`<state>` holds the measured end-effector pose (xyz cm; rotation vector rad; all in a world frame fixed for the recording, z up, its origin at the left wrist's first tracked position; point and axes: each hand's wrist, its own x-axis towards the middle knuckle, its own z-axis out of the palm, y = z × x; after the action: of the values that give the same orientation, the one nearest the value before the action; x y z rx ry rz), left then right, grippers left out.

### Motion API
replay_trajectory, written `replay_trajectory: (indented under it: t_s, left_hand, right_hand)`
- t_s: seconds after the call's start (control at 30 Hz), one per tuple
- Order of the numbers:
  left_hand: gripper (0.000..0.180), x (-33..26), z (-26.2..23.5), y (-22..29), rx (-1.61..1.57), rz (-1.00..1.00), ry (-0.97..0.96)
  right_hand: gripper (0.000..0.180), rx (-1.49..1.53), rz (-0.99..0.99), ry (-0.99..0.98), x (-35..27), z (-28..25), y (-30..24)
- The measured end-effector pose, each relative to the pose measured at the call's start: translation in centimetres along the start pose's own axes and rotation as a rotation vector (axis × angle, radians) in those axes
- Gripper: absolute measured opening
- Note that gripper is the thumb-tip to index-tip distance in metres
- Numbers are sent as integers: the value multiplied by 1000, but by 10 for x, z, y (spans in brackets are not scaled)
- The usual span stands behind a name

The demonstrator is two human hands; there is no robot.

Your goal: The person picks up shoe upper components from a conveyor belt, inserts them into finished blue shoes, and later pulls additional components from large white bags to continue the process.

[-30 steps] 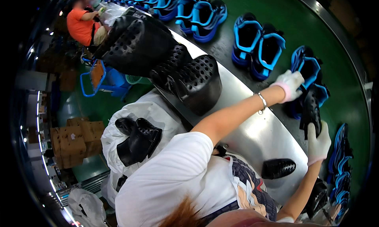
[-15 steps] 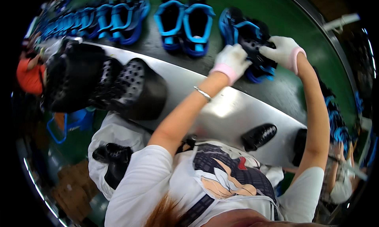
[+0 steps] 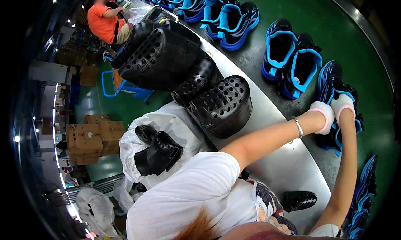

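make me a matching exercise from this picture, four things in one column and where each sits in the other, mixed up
Things:
1. stack of black perforated shoe inserts
2. black and blue shoe under both gloved hands
3. single black insert
4. cardboard boxes

Places:
A. on the floor, far left
B. on the green belt, at the right
C. piled on the silver ledge, upper middle
D. alone on the silver ledge, near the person's body

Pairs: 1-C, 2-B, 3-D, 4-A
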<state>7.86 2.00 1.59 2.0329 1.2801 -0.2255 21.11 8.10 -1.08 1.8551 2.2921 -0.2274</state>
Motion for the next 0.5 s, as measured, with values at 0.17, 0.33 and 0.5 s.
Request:
replay_trajectory:
  t_s: [0.17, 0.33, 0.5]
  left_hand:
    - [33, 9, -2, 0, -7, -13, 18]
    - [36, 1, 0, 1, 5, -56, 4]
    - [40, -13, 8, -11, -27, -25, 121]
  right_hand:
    - [28, -121, 123, -151, 20, 2, -8]
    - [30, 158, 126, 14, -1, -18, -31]
    - [46, 508, 12, 177, -70, -34, -45]
